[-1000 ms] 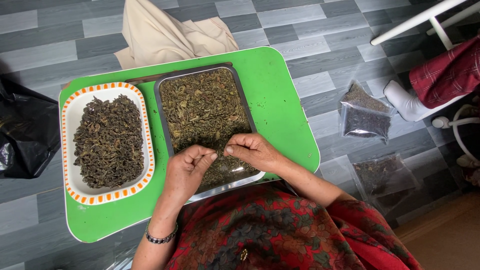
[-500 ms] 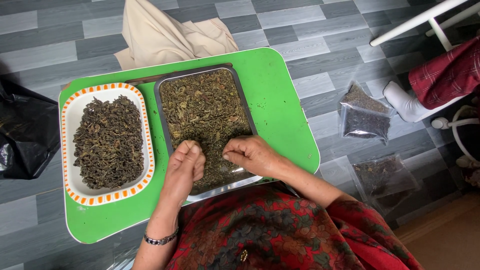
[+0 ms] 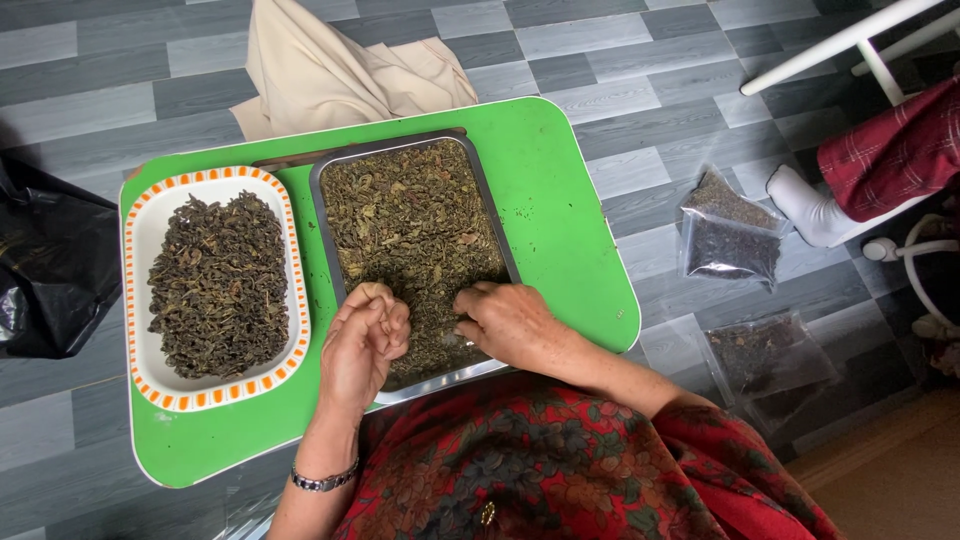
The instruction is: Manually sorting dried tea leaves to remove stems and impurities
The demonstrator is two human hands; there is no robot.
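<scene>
Grey plank floor (image 3: 120, 90), low green table (image 3: 560, 200) on it. Metal tray (image 3: 497, 232) of loose dried leaves (image 3: 410, 220) sits mid-table. Left hand (image 3: 362, 345) at the tray's near-left edge, grip curled into a loose fist over the leaves; can't tell if it pinches anything. Right hand (image 3: 512, 325) at the tray's near-right corner, fingers bent down into the leaves, grip half clenched. White dish with orange rim (image 3: 140, 230) just left of the tray, heaped with darker leaves. Beige cloth (image 3: 330, 70) beyond the tray; clear bags (image 3: 728, 235) well right of it.
</scene>
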